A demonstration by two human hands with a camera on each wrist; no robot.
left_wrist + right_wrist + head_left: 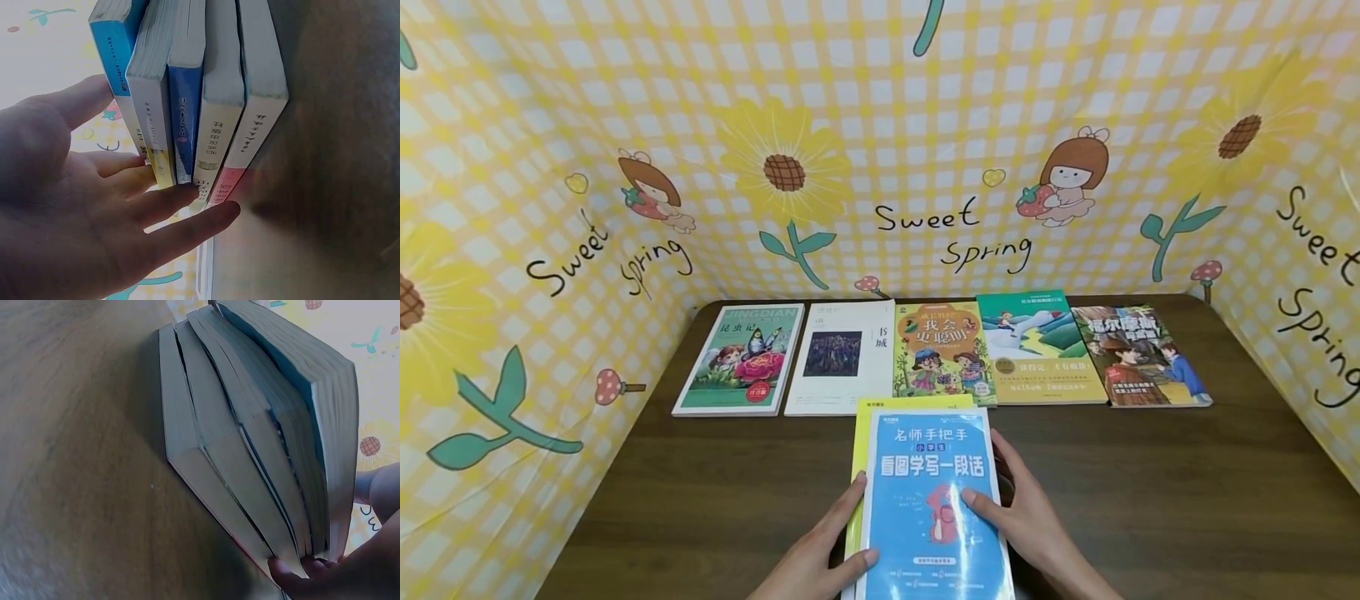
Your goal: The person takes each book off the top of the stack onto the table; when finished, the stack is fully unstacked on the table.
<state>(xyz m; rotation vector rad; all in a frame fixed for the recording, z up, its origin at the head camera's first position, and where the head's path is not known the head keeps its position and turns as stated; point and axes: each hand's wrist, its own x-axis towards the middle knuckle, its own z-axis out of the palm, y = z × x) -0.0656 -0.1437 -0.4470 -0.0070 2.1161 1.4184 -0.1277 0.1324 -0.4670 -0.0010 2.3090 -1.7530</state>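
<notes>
Item under handling: a stack of books [187, 94], held at the near edge of the worktop [700, 500], below the middle of a far row. A blue book [925, 521] lies on top, cover up; a yellow-green book [862, 429] beneath it projects at the left and far edges. Five spines are counted in the left wrist view.

Left hand [820, 546]: fingers spread and fairly straight against the spines, thumb at the top book. Right hand [1030, 517]: thumb laid flat on the blue cover, fingers fairly straight along the opposite edge. Whether the stack bears fully on the worktop cannot be determined.

Far row, left to right: green book [741, 360], white book [838, 358], yellow book [942, 354], green-and-yellow book [1037, 350], dark-covered book [1142, 358].

Finding: the edges are out of line, and the right wrist view shows gaps between books. In this inspector's judgement, the present hold calls for even, opposed pressure low on both sides, so the bottom volumes do not slip. Thumbs should restrain the glossy top cover lightly; tapping the edges true would reduce sliding. Adequate clearance from the row is advised.
</notes>
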